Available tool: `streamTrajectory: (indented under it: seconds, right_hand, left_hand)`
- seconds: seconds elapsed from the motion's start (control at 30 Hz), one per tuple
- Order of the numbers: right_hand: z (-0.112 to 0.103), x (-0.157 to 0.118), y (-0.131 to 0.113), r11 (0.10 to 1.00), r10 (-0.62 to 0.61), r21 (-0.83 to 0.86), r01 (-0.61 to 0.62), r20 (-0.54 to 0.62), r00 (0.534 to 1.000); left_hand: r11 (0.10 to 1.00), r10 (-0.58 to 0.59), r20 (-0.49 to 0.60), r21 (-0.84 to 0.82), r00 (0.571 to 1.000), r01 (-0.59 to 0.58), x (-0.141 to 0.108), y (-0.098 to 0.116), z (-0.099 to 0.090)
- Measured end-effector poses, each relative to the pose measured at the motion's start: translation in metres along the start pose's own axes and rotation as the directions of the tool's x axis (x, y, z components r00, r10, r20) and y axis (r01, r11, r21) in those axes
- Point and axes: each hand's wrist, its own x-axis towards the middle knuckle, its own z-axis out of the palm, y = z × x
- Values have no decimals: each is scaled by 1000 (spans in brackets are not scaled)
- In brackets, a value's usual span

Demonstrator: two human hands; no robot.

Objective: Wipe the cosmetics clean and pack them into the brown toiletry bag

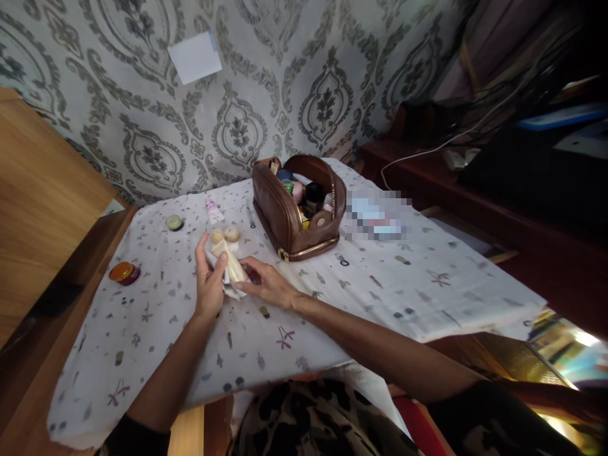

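Over the cloth-covered table, both hands are wrapped round a pale yellow tube [234, 268] with a white tissue or wipe [232, 291] around it. My left hand [210, 285] grips from the left, its thumb on the tube's front. From the other side, my right hand [270, 284] pinches the lower part with its fingers. Just behind the tube sit two small round cream-coloured pieces [231, 234], whose kind I cannot make out. An open brown cosmetic bag [273, 218], full of small containers, stands to the right of the hands.
A pink-and-white tube [213, 212] and a small green-topped jar [174, 222] lie toward the back. An orange-lidded jar [124, 273] is near the left edge. Right of the bag lies a blurred-out item [377, 215]. A dark red-brown desk [427, 171] with cables borders the right.
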Motion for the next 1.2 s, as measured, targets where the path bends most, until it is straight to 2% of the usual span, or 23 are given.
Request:
streamTrajectory:
  seconds: [0.2, 0.43, 0.63, 0.77, 0.83, 0.9, 1.0, 1.2]
  right_hand:
    - [2, -3, -2, 999, 24, 37, -27, 80, 997]
    - [7, -5, -1, 998, 13, 59, -23, 159, 987]
    - [12, -7, 2, 996, -14, 92, -1, 161, 987]
    - [13, -6, 1, 983, 74, 157, -99, 160, 984]
    - [11, -5, -1, 987, 114, 96, -125, 117, 987]
    - [8, -3, -4, 992, 126, -30, -126, 28, 992]
    - [3, -2, -8, 976, 112, -176, -129, -102, 988]
    - [2, -1, -8, 946, 74, -295, -132, -201, 977]
  left_hand:
    - [985, 115, -183, 151, 977, -87, 11, -5, -11]
    - [972, 118, -237, 227, 964, -64, 18, -3, -20]
    - [986, 25, -292, 164, 956, 25, 17, 2, -18]
    - [995, -53, -340, 66, 939, 80, 16, 1, -15]
    - [994, -98, -360, 5, 928, 107, 17, -2, -13]
    - [979, -195, -330, -123, 924, 162, 18, -6, -8]
    - [917, -320, -183, -305, 930, 256, 15, -7, 0]
    - [819, -435, 49, -395, 899, 417, -1, 6, 9]
